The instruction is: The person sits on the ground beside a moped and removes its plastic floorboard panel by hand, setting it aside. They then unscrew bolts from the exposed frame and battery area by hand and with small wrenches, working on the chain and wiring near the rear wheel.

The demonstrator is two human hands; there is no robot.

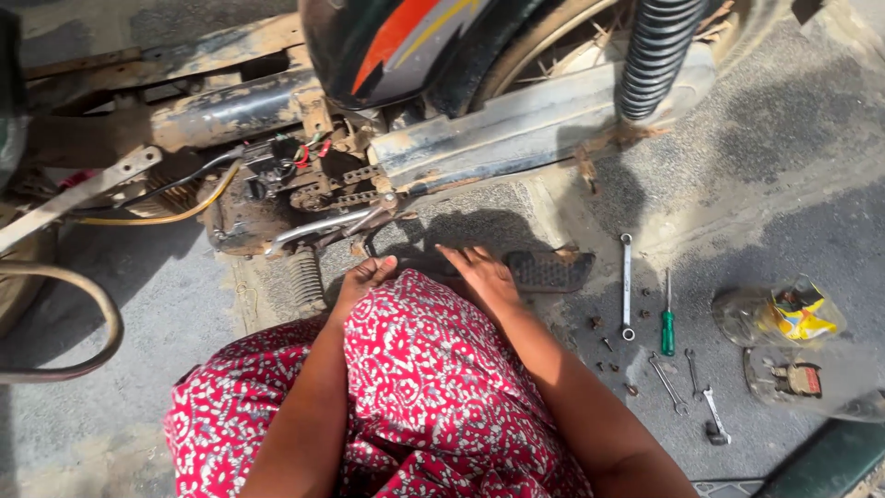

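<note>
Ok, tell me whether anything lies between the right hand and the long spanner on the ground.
Nothing solid that I can see. The right hand rests by the black footrest rubber, which reaches partway toward the long spanner; beyond its end there is only bare, dusty ground. The small bolts lie nearer the person, off that line.

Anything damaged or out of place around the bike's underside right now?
Yes. The engine area is open, with loose wires hanging out. Small bolts lie scattered on the ground beside the long spanner. The footrest rubber looks torn at its end.
</note>
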